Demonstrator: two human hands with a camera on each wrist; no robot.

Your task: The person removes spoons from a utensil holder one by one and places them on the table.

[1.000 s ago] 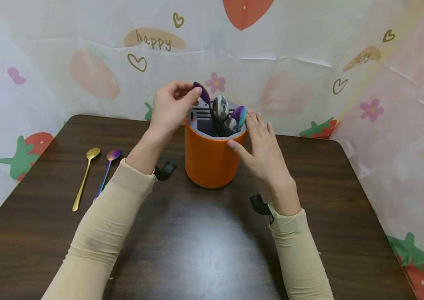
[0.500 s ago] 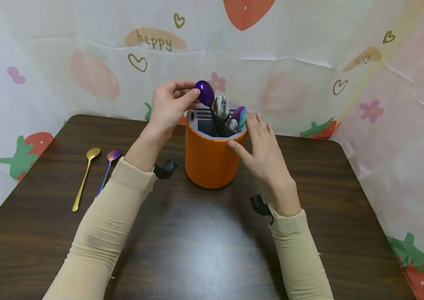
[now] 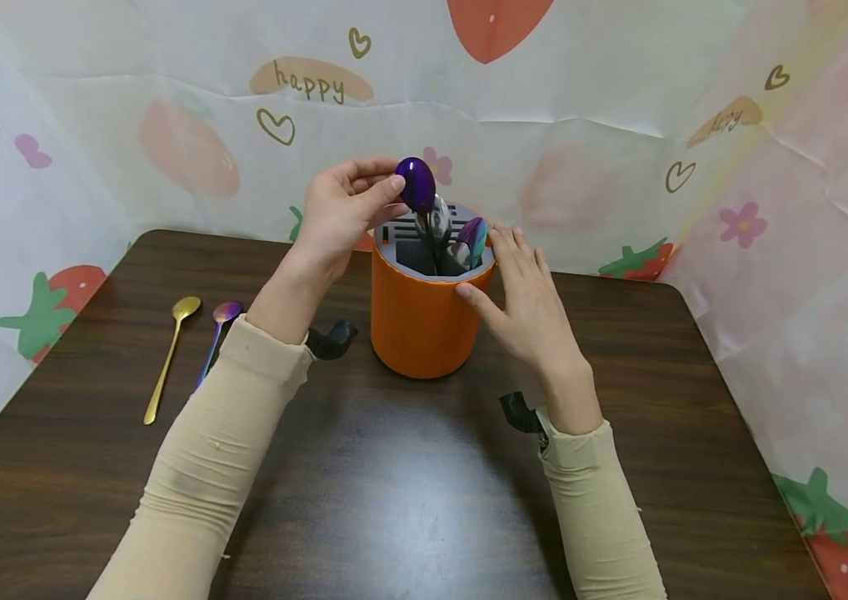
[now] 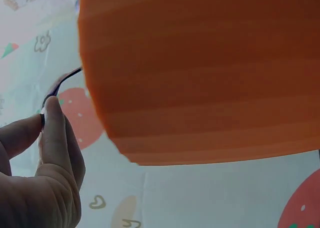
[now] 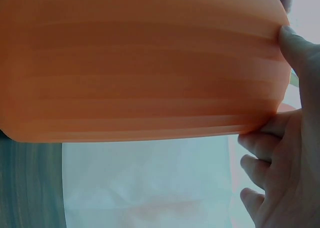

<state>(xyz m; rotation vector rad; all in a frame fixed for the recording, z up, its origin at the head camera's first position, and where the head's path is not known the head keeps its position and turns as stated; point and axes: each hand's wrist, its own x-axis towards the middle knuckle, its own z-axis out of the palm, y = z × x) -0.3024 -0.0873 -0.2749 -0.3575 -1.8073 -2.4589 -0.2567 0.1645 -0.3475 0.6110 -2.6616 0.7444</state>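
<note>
My left hand (image 3: 352,208) pinches a purple spoon (image 3: 416,185) by its bowl between thumb and fingers. The spoon's thin handle goes down into the orange utensil holder (image 3: 424,325), where its lower end is hidden. In the left wrist view the spoon (image 4: 62,78) appears edge-on, held at the fingertips. Just behind it in the holder stand a silver spoon (image 3: 439,221) and, to the right, a spoon with purple and teal sheen (image 3: 474,236). My right hand (image 3: 525,308) rests against the holder's right side with fingers extended; the right wrist view shows its thumb (image 5: 295,43) touching the orange wall.
On the dark wooden table (image 3: 424,483), a gold spoon (image 3: 169,358) lies at the left. Beside it is a rainbow-coloured spoon (image 3: 217,337), its handle end partly hidden by the left sleeve. A patterned cloth (image 3: 544,83) hangs close behind the table.
The purple spoon's bowl has turned from nearly edge-on to facing the camera and shifted slightly right with the left hand. The right hand has stayed in place.
</note>
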